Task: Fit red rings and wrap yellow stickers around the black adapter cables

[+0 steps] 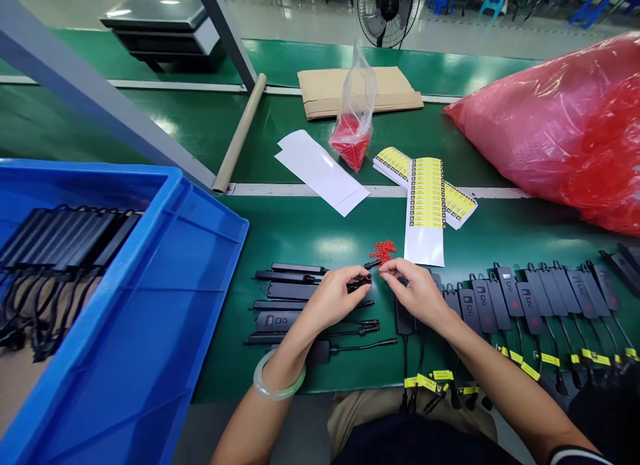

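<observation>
Head view: left hand [334, 297] pinches a small black cable connector [361, 283], its long axis lying left to right, tip toward the right hand [413, 290]. Right hand's fingertips are closed on something tiny and red, too small to tell. Both hover near the green worktop's [310, 231] front edge, beside a scatter of red rings [383, 250]. Blue bin [150, 305] at the left edge holds black cabled modules [65, 238]. Clear bag [354, 118] farther back holds red pieces.
</observation>
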A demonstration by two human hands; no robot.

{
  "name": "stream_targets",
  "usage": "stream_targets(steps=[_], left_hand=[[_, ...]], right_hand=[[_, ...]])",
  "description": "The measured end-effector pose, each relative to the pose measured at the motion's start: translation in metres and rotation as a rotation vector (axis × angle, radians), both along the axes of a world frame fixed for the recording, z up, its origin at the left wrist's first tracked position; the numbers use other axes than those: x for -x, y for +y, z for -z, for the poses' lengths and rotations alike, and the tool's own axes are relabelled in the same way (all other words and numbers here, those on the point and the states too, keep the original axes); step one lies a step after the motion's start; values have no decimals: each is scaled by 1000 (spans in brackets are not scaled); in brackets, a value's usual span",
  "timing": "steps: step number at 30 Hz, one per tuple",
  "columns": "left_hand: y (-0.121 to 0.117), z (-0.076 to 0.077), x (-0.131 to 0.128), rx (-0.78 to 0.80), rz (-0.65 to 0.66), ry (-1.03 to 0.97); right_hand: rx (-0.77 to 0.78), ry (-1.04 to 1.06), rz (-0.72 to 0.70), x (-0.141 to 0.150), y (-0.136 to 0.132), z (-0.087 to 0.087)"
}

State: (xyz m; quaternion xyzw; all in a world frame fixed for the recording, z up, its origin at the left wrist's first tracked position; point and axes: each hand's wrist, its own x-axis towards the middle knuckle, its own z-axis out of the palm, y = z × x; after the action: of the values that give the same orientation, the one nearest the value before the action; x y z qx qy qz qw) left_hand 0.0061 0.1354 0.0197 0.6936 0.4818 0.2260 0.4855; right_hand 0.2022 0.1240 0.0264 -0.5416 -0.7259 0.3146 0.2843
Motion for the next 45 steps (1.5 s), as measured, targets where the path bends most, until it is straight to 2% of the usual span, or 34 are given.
stream_targets(steps=[6, 9, 18, 24, 30, 32, 36, 38, 42, 45], left_hand=[[-1, 5, -1, 217, -84, -152], [-1, 4, -2, 283, -72, -209], [0, 4, -2, 271, -42, -160], [-4, 4, -6, 143, -78, -55], [-6, -1, -11, -31, -106, 53], [-6, -5, -10, -66, -55, 85], [-7, -10, -6, -160, 174, 104], [-6, -9, -5, -224, 174, 165], [-2, 2, -7, -406, 72, 310], [1, 10, -11, -470, 165, 363]], right_hand=[[-28, 16, 0, 10, -6, 7], [-66, 7, -6, 11, -7, 9], [-204, -73, -54, 14, -11, 13], [-268, -138, -79, 17, -14, 15], [-264, -170, -75, 21, -17, 12], [-243, -202, -67, 15, -15, 10], [-182, -324, -47, -6, -7, 5], [-156, -396, -73, -14, -3, 5], [-121, -519, -144, -12, 3, 9], [-103, -598, -169, -4, 5, 13]])
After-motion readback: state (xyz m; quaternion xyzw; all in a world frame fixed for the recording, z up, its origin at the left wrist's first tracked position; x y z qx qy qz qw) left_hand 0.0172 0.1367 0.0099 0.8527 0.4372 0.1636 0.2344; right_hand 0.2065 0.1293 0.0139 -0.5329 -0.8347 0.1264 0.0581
